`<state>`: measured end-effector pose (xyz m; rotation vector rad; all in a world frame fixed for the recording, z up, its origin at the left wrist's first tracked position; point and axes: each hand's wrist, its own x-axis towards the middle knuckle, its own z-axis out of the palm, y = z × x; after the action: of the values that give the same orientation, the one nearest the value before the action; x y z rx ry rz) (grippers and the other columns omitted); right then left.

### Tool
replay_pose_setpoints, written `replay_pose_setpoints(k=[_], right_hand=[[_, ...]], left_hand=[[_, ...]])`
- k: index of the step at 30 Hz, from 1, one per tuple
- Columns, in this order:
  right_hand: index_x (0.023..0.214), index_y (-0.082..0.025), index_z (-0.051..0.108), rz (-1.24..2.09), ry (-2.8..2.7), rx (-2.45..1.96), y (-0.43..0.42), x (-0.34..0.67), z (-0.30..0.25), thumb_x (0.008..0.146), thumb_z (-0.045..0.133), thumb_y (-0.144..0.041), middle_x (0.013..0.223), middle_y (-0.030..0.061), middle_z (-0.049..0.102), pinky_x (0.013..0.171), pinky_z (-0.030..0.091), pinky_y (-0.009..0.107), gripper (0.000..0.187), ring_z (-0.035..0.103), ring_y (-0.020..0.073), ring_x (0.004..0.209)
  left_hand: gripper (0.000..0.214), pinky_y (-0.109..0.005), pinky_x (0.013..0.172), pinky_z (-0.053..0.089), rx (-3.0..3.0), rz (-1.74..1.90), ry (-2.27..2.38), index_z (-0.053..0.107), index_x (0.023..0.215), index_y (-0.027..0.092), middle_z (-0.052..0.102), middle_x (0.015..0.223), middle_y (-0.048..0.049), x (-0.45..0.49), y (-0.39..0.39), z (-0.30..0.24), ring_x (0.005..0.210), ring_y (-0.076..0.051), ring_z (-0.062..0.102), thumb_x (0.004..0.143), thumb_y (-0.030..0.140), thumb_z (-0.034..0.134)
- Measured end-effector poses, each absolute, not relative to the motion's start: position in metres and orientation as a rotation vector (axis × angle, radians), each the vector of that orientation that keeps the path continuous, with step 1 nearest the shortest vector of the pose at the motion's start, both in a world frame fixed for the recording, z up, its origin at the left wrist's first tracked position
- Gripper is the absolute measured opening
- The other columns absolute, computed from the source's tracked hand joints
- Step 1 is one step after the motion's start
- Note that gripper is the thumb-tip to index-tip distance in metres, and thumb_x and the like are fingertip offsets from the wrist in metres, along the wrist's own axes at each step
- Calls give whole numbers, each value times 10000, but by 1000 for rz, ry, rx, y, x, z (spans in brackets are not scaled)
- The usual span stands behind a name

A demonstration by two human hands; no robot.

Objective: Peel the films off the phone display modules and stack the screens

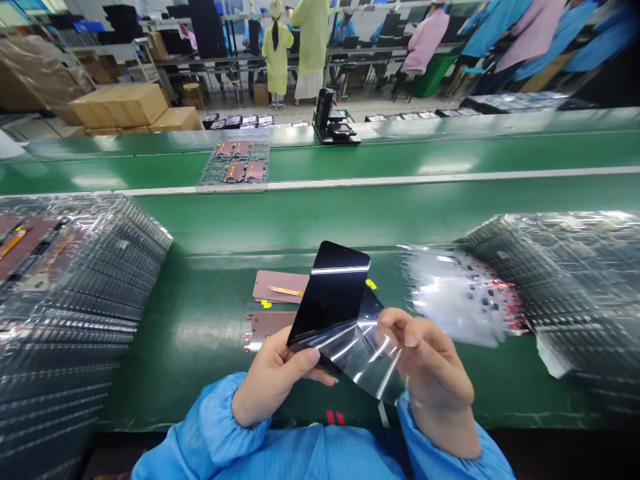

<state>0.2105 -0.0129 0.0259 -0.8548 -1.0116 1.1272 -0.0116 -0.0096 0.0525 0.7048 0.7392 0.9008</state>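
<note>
My left hand [285, 367] grips the lower left corner of a black phone screen [333, 287], thumb on its glossy face. The screen is tilted over the bench. A clear protective film [367, 360] curls away from the screen's lower part. My right hand [430, 360] pinches the film's right end between thumb and fingers. Under and left of the screen lie pinkish-brown panels: one panel [280, 281] with an orange flex cable, and another panel [270, 327] with red tabs. The screen partly hides both.
Tall stacks of clear plastic trays stand left [85, 287] and right [575, 287]. A pile of clear films [463, 293] lies beside the right stack. On the green conveyor ahead are a tray of panels [235, 163] and a black fixture [333, 120]. Several people work beyond.
</note>
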Motion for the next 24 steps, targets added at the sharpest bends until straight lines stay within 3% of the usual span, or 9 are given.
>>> replay_pose_setpoints(k=[4,8,12,15,24], right_hand=[[920,-282,713,771,-1326,-855,-21,191,43,933,605,-253,830,58,718,659,505,374,113,631,222,751],[1145,-195,646,469,-1849,-690,-31,155,63,899,574,-91,875,64,780,636,529,352,277,692,202,717],[1001,-115,668,253,-1985,-569,-29,121,62,912,536,-94,878,66,782,648,556,310,160,697,169,723],[922,-114,696,159,-1994,-573,-27,111,57,937,504,-87,888,52,780,673,565,285,195,684,148,738],[890,-92,746,70,-2022,-589,-26,112,64,931,501,-93,921,61,781,656,547,270,249,658,145,702]], left_hand=[[316,-333,761,604,561,970,753,712,1057,160,755,1010,-89,-5,-6,49,869,-226,723,835,384,724],[315,-339,877,574,400,988,748,677,1109,143,749,1092,-115,5,-3,45,922,-222,731,875,354,682],[515,-332,948,545,310,949,722,540,1346,246,743,1149,-82,8,-2,47,952,-198,736,861,303,705],[589,-358,1017,507,296,929,729,446,1434,320,685,1281,-60,6,-2,48,1097,-221,691,889,302,670],[466,-331,1060,481,249,852,715,499,1431,245,713,1230,-76,0,-1,48,1194,-226,639,969,307,526]])
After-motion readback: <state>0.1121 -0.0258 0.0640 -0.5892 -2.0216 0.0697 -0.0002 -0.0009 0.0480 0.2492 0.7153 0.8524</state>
